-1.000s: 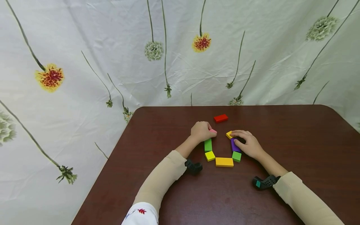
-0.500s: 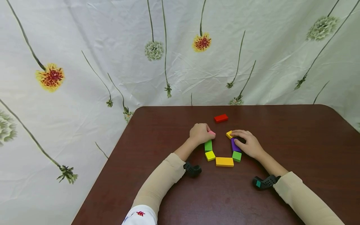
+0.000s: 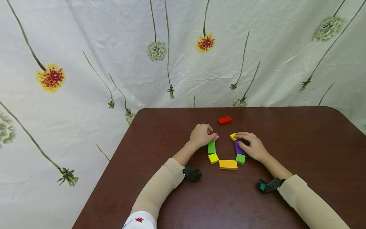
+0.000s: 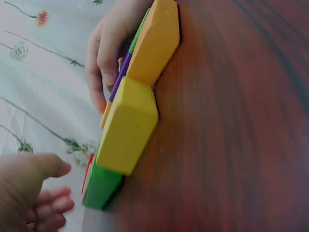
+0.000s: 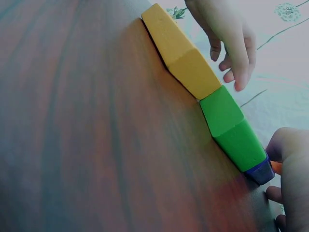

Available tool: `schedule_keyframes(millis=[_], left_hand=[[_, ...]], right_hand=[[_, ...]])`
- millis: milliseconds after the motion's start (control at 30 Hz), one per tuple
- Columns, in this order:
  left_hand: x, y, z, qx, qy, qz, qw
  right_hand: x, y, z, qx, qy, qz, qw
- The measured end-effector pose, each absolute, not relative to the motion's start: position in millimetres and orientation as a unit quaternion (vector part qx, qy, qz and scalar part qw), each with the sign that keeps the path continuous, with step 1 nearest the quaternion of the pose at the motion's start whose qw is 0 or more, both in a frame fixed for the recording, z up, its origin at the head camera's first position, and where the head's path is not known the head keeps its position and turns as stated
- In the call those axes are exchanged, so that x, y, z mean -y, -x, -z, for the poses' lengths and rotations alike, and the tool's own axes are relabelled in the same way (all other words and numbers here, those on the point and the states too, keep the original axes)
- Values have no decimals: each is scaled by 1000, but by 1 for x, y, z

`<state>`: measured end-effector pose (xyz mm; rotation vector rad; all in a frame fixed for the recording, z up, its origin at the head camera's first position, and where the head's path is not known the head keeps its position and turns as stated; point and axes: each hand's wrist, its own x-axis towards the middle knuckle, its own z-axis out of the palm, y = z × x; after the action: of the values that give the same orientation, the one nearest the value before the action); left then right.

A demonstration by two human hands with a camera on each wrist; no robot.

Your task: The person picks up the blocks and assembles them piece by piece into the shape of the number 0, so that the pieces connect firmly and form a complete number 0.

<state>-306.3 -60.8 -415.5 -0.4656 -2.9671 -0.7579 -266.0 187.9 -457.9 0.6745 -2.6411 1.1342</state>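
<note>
In the head view, toy building blocks form a U on the table. My left hand [image 3: 201, 135] hovers by a pink block [image 3: 216, 137] at the upper left end; its thumb and fingers stand apart in the left wrist view. Below lie a green block [image 3: 211, 147] and a yellow block [image 3: 213, 158]. With relaxed fingers, my right hand [image 3: 253, 147] touches the opposite side: fingertips at a yellow-orange block [image 3: 233, 137], thumb at a purple block [image 3: 239, 148]. A smaller green block [image 3: 240, 159] and a long orange block [image 3: 228, 164] make up the bottom.
A red block [image 3: 224, 120] lies apart, beyond the U, near the far edge of the brown table [image 3: 300, 140]. Behind the table hangs a white cloth [image 3: 114, 47] printed with flowers. Both wrists wear dark bands.
My left hand has let go of the pink block and drawn slightly left, its fingers spreading. The pink block has come nearer the green one. My right hand stays put.
</note>
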Motion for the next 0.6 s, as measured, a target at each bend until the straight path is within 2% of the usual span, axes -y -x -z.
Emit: schedule_keyframes(millis=[133,267,600], left_hand=[[76,305,422,932,249,259,47],[90,302,429,910,325,253,43],[97,293,437,901,361,239,27]], right_hand=[[-187,267,458,892,-227,-381,94],[-187,267,458,894,-225,-377,92],[-188,266,457,894,-222,-379,90]])
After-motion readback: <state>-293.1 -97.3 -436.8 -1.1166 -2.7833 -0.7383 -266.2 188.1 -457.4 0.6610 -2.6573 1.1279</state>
